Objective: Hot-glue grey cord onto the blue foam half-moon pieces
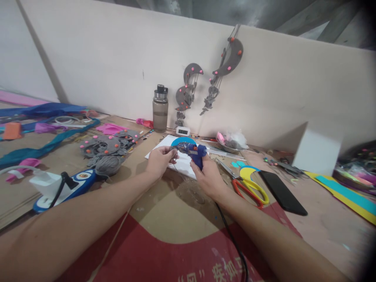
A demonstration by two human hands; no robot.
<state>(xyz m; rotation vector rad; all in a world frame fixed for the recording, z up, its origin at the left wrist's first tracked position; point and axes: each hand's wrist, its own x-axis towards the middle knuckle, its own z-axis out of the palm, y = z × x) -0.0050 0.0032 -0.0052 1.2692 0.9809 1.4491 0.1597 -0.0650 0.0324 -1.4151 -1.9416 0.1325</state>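
My right hand is wrapped round the handle of a blue glue gun, its nozzle pointing left. A black cord runs from it toward the front edge. Close to the nozzle, my left hand is closed in a pinch; something small and dark is at its fingertips, too small to name, and a thin strand hangs below. Under both hands lies a white sheet, with a blue round piece behind the gun. To the right of my right hand are scissors with red and yellow handles.
A black phone lies right of the scissors. On the left are a power strip, a grey yarn ball and grey felt pieces with pink and orange dots. A bottle and small white clock stand by the wall.
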